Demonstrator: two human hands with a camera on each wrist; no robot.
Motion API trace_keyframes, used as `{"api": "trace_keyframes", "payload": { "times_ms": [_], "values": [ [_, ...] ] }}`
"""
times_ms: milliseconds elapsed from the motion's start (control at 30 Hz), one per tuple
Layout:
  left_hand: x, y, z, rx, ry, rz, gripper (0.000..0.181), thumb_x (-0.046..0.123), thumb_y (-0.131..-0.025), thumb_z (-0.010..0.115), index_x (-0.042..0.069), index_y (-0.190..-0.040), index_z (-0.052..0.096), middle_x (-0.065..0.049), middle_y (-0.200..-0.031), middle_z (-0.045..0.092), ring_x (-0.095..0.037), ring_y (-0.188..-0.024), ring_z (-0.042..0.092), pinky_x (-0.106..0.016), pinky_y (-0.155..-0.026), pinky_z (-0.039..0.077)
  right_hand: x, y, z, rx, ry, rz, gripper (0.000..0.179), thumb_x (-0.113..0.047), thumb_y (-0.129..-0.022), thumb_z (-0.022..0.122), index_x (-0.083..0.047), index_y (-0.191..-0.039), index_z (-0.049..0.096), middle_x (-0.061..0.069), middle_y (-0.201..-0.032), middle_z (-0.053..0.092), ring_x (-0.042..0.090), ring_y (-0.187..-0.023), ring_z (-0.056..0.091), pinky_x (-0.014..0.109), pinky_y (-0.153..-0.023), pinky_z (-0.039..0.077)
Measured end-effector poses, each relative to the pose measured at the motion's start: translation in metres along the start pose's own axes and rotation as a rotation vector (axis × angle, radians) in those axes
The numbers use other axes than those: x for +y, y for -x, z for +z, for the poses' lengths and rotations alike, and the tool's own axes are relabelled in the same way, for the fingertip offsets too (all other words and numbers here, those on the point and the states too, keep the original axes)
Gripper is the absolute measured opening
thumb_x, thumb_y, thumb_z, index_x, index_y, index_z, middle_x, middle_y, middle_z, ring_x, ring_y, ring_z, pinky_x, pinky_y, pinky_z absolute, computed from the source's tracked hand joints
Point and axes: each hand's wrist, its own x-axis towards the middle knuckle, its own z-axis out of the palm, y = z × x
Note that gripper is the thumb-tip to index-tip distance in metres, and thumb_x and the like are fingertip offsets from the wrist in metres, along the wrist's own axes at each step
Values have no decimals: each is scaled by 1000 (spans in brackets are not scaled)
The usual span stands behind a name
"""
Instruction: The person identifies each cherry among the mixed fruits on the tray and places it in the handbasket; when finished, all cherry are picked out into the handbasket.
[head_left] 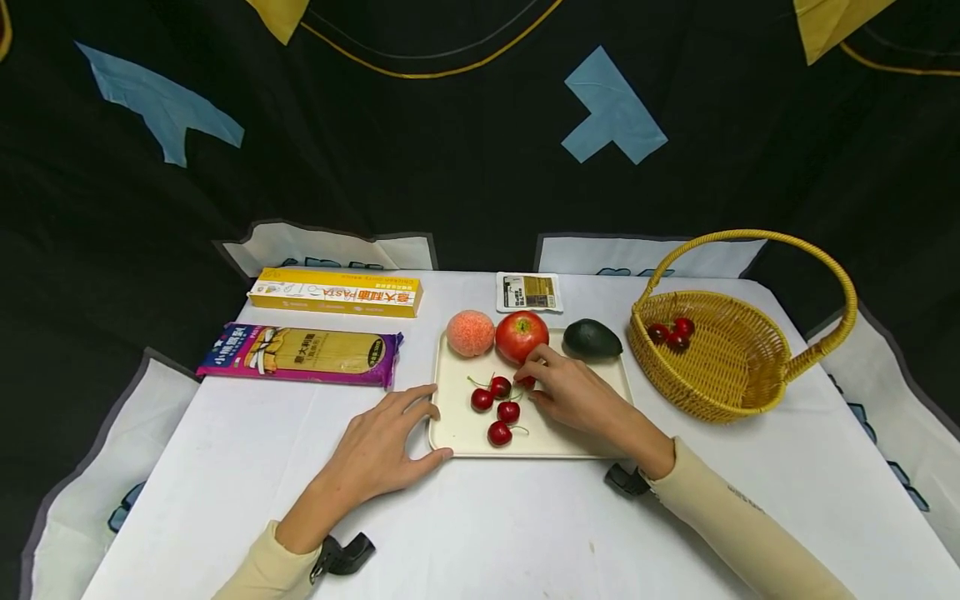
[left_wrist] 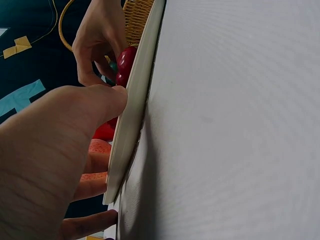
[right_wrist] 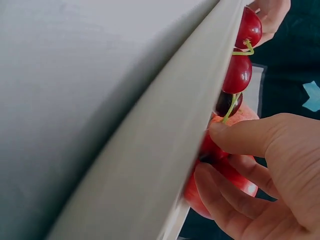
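Observation:
A cream tray [head_left: 459, 454] carries several red cherries [head_left: 482, 401], some with green stems, plus a red apple [head_left: 522, 337], a rough orange-pink peach [head_left: 471, 333] and a dark green avocado [head_left: 592, 338]. At its left edge my left hand [head_left: 382, 442] rests with spread fingers, the thumb by the front corner. My right hand [head_left: 577, 396] reaches over the tray in front of the apple. Between its thumb and fingers it pinches a cherry [right_wrist: 212, 147], partly hidden by the fingertips. Three more cherries [head_left: 678, 340] lie in the yellow wicker basket [head_left: 720, 408].
The basket stands right of the tray, its tall handle [head_left: 750, 235] arching over it. At the back left lie a yellow pasta box [head_left: 337, 293] and a purple pasta pack [head_left: 300, 354]. A small white-and-gold sachet [head_left: 528, 292] lies behind the tray.

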Motion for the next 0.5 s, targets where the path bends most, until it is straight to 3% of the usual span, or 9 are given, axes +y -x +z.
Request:
{"api": "trace_keyframes", "payload": {
  "times_ms": [233, 500],
  "values": [
    [0, 0, 1, 2, 0, -2, 49, 64, -86, 81, 24, -114, 71, 0, -156, 59, -27, -134, 62, -51, -83, 61, 0, -3, 1, -22, 10, 10, 25, -3, -91, 85, -14, -112, 79, 3, -117, 65, 16, -85, 66, 30, -76, 58],
    [0, 0, 1, -1, -5, -3, 49, 64, -86, 81, 24, -113, 71, 0, -155, 60, -28, -134, 62, -51, -80, 61, 2, -2, 4, 22, -16, -23, 21, -3, -92, 85, -14, -107, 76, 0, -113, 69, 14, -85, 68, 30, -77, 59]
  ]
}}
